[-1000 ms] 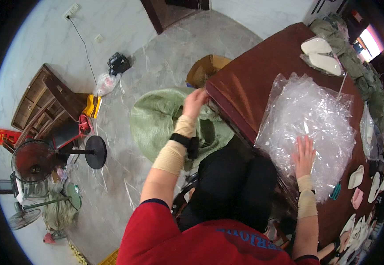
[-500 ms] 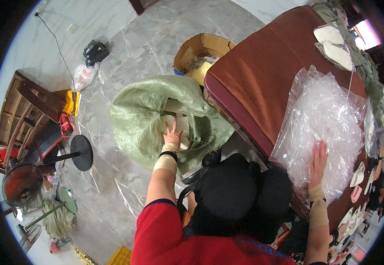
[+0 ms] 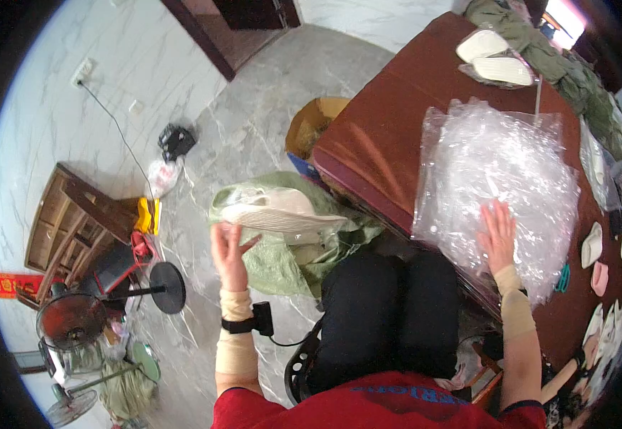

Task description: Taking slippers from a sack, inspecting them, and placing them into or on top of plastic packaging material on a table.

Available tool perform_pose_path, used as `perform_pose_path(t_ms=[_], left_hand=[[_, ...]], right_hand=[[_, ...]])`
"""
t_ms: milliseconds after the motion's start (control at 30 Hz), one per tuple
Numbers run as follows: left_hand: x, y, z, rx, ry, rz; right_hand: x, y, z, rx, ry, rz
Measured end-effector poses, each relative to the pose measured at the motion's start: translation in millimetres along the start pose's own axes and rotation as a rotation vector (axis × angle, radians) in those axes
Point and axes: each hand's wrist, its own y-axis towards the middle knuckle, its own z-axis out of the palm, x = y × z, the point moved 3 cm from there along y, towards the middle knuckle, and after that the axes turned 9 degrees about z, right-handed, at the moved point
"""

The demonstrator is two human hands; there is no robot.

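Head view: nearest, black trousers [image 3: 397, 314] cover the knees, close to the near edge of the surface [image 3: 390, 107]. The right hand [image 3: 498, 232] lies flat and released, fingers spread, on a pile of clear plastic bags [image 3: 504, 157]; glare blurs where one bag ends and another begins, and the pile reaches almost to that near edge. Off the left end of the same edge, the left hand [image 3: 229, 250] grasps one end of a pale wrapped slipper [image 3: 282, 218], held in the air above a green woven sack [image 3: 275, 268]. The fingertips merge with the shiny film, and whether it holds one slipper or two is hard to tell. The slipper hides much of the sack. Right of the pile, a white piece [image 3: 591, 244] and a pink piece [image 3: 599, 279] lie toward the right edge; the dark rim cuts off what is crowded beyond. Bare brown cloth leaves room between the pile and the left corner, where the surface partly hides a cardboard box [image 3: 314, 132]. Near the far corner lie wrapped white slippers [image 3: 500, 68]. Open grey floor [image 3: 189, 357] separates the sack from a pedestal fan [image 3: 75, 318].
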Motion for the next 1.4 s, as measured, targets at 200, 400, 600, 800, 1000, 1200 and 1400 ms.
perform_pose_path(t_ms=[200, 400, 600, 800, 1000, 1200, 1400], left_hand=[[-137.5, 11.9, 66.7, 0.149, -0.36, 0.188], [-135.3, 1.4, 123.7, 0.64, -0.671, 0.024], [-70.2, -29.4, 289.1, 0.736, -0.59, -0.175], [-14.7, -20.9, 350.1, 0.971, -0.191, 0.025], [-68.6, -59.2, 415.4, 1.011, 0.378, 0.781], [10.0, -53.6, 422.9, 0.905, 0.798, 0.6], [42.7, -64.9, 427.2, 0.843, 0.931, 0.646]], right_hand=[[-10.5, -10.3, -2.3, 0.066, -0.039, 0.057], [-8.9, -15.3, -6.0, -0.023, 0.003, 0.044], [-9.4, -11.7, -13.5, 0.183, 0.001, 0.116], [-41.2, -6.7, 66.5, -0.205, 0.883, 0.169], [-38.8, -14.0, 40.1, -0.049, 0.741, 0.173], [-16.6, -5.2, -14.3, 0.056, 0.552, 0.132], [-39.9, -23.6, -42.4, -0.213, 0.251, -0.038]])
